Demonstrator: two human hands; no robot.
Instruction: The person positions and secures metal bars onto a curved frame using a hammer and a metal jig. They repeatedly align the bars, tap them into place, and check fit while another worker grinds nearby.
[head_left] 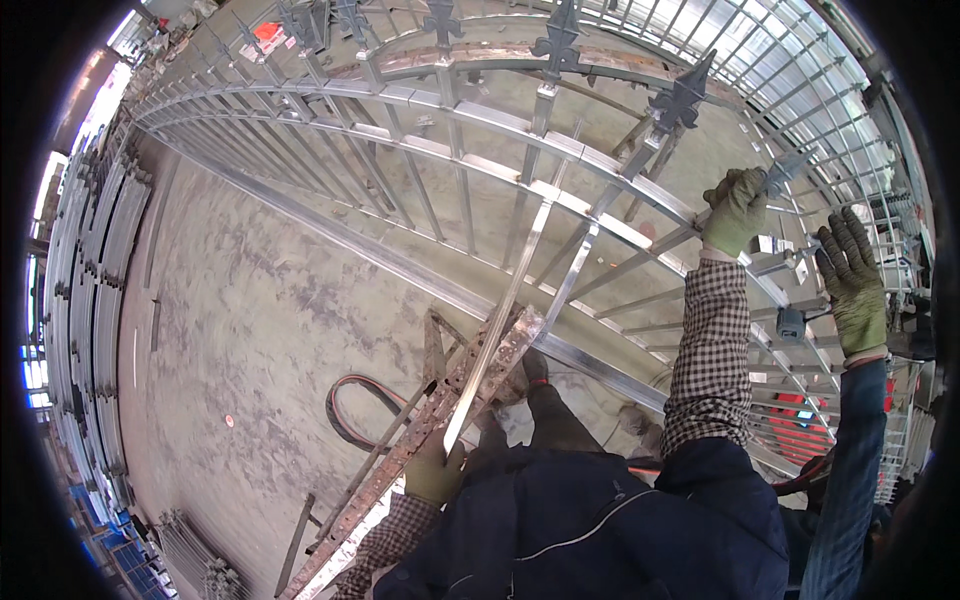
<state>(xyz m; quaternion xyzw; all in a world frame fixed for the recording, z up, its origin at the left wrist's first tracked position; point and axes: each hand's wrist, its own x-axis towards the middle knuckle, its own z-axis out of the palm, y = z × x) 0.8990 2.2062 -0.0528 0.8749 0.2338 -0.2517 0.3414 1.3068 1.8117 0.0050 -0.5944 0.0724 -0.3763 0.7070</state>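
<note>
My left hand (pixel 433 474), in a green glove, is closed at the lower end of a shiny square metal bar (pixel 497 330). That bar slopes up from a rusty beam (pixel 415 468) to the rails of a grey metal fence panel (pixel 508 170). Further right, my right hand (pixel 735 212), gloved too, is closed on a picket at the panel's upper edge, beside a spear-shaped finial (pixel 787 172). The glove hides the exact grip. More dark finials (pixel 680 97) top the neighbouring pickets.
Another person's gloved hand (pixel 852 285), fingers spread, is close right of my right hand. A shorter bar (pixel 572 275) crosses below the rails. A looped hose (pixel 345 410) lies on the floor. Stacked metal lengths (pixel 90 290) line the left. More fence panels (pixel 800 75) stand far right.
</note>
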